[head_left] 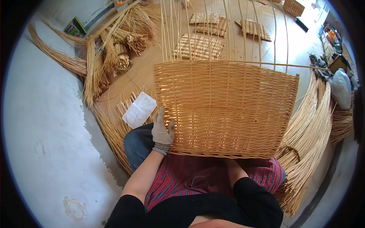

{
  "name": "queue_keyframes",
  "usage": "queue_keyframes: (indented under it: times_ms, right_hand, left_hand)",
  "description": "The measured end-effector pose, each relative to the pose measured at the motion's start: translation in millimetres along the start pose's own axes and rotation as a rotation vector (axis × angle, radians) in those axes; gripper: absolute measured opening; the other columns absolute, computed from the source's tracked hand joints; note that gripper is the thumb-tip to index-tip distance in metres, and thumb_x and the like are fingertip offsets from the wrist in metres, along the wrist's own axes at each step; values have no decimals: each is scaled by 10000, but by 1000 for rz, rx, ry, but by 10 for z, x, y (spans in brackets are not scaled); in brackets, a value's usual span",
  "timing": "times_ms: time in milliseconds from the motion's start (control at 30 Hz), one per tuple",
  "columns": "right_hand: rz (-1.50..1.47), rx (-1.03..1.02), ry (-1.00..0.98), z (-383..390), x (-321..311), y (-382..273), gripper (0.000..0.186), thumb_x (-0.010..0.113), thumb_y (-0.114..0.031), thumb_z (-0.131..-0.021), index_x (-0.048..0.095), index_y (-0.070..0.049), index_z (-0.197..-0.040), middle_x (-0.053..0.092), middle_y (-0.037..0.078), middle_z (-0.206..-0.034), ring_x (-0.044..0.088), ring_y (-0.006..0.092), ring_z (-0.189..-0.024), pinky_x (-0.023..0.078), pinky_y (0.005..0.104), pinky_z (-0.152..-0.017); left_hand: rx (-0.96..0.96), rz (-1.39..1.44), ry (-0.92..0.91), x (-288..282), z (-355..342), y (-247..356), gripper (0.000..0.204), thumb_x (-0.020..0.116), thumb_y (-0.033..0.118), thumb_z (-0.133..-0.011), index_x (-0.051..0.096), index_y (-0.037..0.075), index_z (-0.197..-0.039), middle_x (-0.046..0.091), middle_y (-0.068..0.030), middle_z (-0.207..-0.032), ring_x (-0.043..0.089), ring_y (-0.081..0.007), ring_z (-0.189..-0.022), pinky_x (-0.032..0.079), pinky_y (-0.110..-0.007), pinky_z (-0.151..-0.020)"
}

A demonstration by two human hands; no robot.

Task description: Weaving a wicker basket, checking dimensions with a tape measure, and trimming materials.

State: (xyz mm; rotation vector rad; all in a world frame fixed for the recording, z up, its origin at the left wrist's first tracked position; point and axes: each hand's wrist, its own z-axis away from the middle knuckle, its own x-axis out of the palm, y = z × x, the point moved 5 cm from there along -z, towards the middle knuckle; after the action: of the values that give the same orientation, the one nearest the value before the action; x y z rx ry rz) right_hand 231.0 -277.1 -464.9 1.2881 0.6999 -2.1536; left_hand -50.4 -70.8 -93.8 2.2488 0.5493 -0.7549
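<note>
Okay so, far left is a scuffed white wall (45, 121), with bundles of pale rods (118, 62) stacked along the floor (125, 85) beside it. The floor looks tan there and goes glary toward the upper right. A white sheet (139, 109) lies on some cut rods near the person's knee. Up the middle, a few small woven mats (199, 47) lie flat on the floor. Over on the right there's a long sheaf of rods (310, 125), with a pale plastic bag (341, 89) just beyond it.

The big woven panel (224, 114) is front and center, its lower edge over the striped cloth (186, 176) on the person's lap. Its broad face is toward the wearer, the woven part's long axis runs left to right, and bare stakes (244, 32) stick out of its far edge.

Gloved left hand (162, 131) is at the panel's lower left edge, fingers straight up, thumb spread apart. Right forearm (236, 174) goes under the panel, so I can't tell what those fingers are doing.
</note>
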Motion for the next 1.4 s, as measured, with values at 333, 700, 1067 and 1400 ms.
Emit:
queue_keyframes:
  times_ms: [333, 700, 1067, 1400]
  right_hand:
    - [-299, -306, -181, 273, -531, -841, 361, 554, -159, -926, 604, -54, -1267, 623, 129, -1227, 618, 248, -1106, 531, 392, -905]
    - [-1537, -112, -1086, 2414, -1945, -1397, 445, 578, -59, -861, 525, -1, -1298, 614, 86, -1193, 613, 208, -1090, 535, 340, -890]
    - [-2029, -201, -555, 2702, -2631, -1342, 488, 522, 85, -803, 538, -10, -1282, 636, 89, -1111, 642, 192, -963, 546, 279, -773]
    - [-1844, -310, 418, 2596, -3817, 261, 337, 597, -101, -997, 558, -55, -1329, 639, 28, -981, 579, 93, -816, 490, 226, -702]
  left_hand:
    - [-49, -18, -22, 85, 80, -21, 684, 616, 317, -969, 309, 92, -1537, 511, -300, -1259, 558, -486, -1089, 530, -468, -853]
    - [87, 153, -230, -326, 378, 1237, 575, 684, 286, -895, 517, 123, -1420, 474, -219, -1413, 470, -415, -1284, 377, -500, -1089]
    - [282, 314, -415, -315, 764, 1649, 590, 608, 435, -901, 545, 129, -1402, 634, -158, -1195, 642, -340, -1054, 513, -438, -924]
    - [-587, 824, -793, 410, 1419, 1226, 320, 541, 329, -1033, 645, 36, -954, 656, -70, -791, 630, -158, -707, 500, -307, -665]
